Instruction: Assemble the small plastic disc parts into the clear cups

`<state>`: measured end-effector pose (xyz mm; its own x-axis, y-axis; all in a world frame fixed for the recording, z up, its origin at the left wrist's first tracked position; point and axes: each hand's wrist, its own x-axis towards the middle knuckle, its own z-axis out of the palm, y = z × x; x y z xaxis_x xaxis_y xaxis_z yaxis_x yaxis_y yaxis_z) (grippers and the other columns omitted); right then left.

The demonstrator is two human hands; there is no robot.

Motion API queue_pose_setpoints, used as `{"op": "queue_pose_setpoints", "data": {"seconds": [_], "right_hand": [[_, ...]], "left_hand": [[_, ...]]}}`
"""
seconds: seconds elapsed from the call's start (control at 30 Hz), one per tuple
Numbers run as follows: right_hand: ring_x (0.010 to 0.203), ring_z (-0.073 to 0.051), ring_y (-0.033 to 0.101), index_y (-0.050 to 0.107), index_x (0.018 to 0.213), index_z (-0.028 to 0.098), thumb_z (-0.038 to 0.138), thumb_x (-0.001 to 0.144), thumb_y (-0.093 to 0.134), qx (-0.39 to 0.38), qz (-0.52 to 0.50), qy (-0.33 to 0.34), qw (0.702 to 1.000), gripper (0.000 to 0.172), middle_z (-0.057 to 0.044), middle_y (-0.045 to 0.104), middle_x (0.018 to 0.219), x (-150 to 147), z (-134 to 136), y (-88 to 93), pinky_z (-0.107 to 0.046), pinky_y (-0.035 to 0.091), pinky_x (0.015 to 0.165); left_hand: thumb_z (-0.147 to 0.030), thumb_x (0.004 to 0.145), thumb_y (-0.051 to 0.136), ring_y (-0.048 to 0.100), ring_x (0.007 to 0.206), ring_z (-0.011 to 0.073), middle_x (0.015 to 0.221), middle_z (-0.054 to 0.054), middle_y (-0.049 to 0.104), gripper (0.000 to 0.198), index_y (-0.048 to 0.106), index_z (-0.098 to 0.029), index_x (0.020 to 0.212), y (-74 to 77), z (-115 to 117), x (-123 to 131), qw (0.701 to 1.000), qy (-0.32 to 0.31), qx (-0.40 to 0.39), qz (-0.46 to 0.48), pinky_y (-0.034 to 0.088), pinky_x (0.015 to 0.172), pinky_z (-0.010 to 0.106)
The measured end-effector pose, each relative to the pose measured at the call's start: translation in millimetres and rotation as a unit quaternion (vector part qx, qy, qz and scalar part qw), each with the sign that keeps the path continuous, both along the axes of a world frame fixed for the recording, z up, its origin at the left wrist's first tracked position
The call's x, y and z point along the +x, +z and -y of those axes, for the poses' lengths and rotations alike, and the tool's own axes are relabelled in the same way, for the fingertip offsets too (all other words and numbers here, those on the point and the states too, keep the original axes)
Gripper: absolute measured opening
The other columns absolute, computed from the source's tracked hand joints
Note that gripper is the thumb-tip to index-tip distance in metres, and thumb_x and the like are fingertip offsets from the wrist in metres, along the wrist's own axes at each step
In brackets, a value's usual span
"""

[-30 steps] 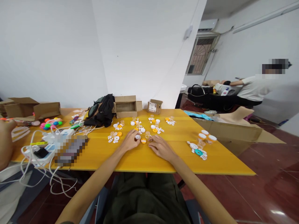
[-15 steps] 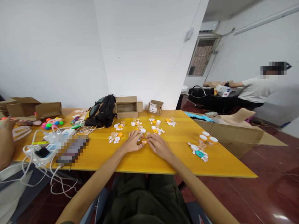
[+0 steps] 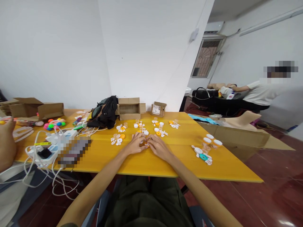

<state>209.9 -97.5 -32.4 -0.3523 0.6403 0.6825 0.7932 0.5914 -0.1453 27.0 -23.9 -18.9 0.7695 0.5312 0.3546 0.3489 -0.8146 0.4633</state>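
My left hand [image 3: 137,144] and my right hand [image 3: 158,146] meet over the middle of the yellow table [image 3: 151,164], their curled fingers closed around a small orange part [image 3: 146,144]. The fingers cover most of it. Beyond my hands lie groups of white and orange plastic discs with clear cups, among them a white disc [image 3: 146,133] and an orange ring [image 3: 158,133]. Left of my left hand is another group with an orange ring [image 3: 122,136]. On the right, a teal ring [image 3: 203,157] lies among white pieces, beside several white-lidded jars [image 3: 206,141].
A power strip [image 3: 44,154] with tangled white cables and a blurred dark device [image 3: 74,151] lie left. Behind are a black bag [image 3: 106,113] and open cardboard boxes [image 3: 129,110]. Another person's hand [image 3: 7,135] is at far left; a person in white [image 3: 262,91] is far right.
My hands have drawn closer together and my right fingers now cover more of the orange part. The view has shifted slightly.
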Motion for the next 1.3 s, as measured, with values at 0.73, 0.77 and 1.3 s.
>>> {"op": "queue_pose_setpoints", "data": {"seconds": [0.73, 0.77, 1.3], "right_hand": [[0.099, -0.025, 0.061, 0.069, 0.093, 0.024, 0.01, 0.092, 0.05, -0.013, -0.002, -0.03, 0.999, 0.024, -0.009, 0.066, 0.106, -1.2, 3.2, -2.9, -0.043, 0.053, 0.088], [0.1, -0.026, 0.061, 0.069, 0.093, 0.025, 0.011, 0.092, 0.049, -0.015, -0.008, -0.033, 0.999, 0.024, -0.009, 0.067, 0.106, -1.1, 2.1, -3.7, -0.044, 0.053, 0.089], [0.098, -0.024, 0.061, 0.068, 0.086, 0.024, 0.016, 0.096, 0.051, -0.023, -0.03, -0.027, 0.999, 0.021, -0.009, 0.066, 0.105, -0.7, -3.4, -7.6, -0.043, 0.053, 0.087]], "left_hand": [[-0.033, 0.088, 0.066, 0.048, 0.114, 0.0285, 0.119, 0.007, 0.06, 0.016, 0.068, -0.026, 0.102, 2.2, 1.3, 0.4, 1.0, -0.006, 0.002, -0.006, 0.038, 0.105, 0.049], [-0.033, 0.088, 0.066, 0.048, 0.114, 0.0287, 0.119, 0.007, 0.061, 0.016, 0.068, -0.026, 0.102, 2.5, 1.4, 0.4, 1.0, -0.007, 0.002, -0.007, 0.038, 0.105, 0.049], [-0.027, 0.087, 0.067, 0.048, 0.114, 0.0278, 0.117, 0.006, 0.06, 0.011, 0.067, -0.024, 0.098, 6.6, 3.9, 0.2, 1.0, -0.014, 0.01, -0.011, 0.038, 0.104, 0.049]]}}
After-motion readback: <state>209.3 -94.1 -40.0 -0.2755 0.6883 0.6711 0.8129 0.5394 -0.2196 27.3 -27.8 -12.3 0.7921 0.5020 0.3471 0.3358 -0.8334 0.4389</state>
